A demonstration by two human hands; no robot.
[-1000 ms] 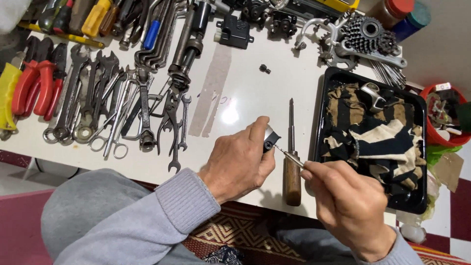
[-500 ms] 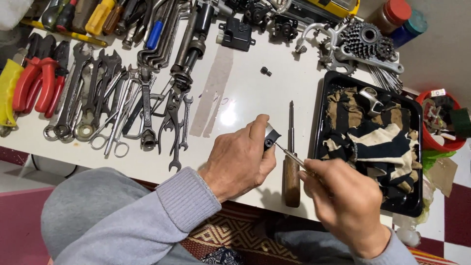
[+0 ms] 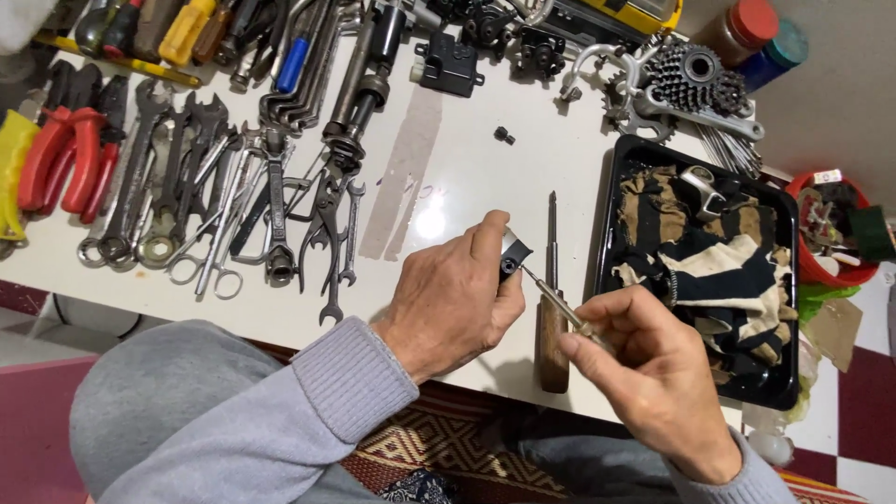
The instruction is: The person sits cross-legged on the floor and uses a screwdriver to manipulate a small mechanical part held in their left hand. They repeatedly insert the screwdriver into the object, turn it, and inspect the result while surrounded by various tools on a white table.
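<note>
Left hand (image 3: 448,299) grips small black-and-silver part (image 3: 511,254); right hand (image 3: 653,373) pinches thin metal tool (image 3: 551,297) into it

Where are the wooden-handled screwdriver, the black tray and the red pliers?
Screwdriver (image 3: 552,341), head view, on its wooden handle.
Black tray (image 3: 605,224), head view, on its left rim.
Red pliers (image 3: 65,154), head view, on a red grip.

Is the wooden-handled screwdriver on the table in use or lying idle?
Idle: the wooden-handled screwdriver lies flat on the table, between both hands, touched by neither.
</note>
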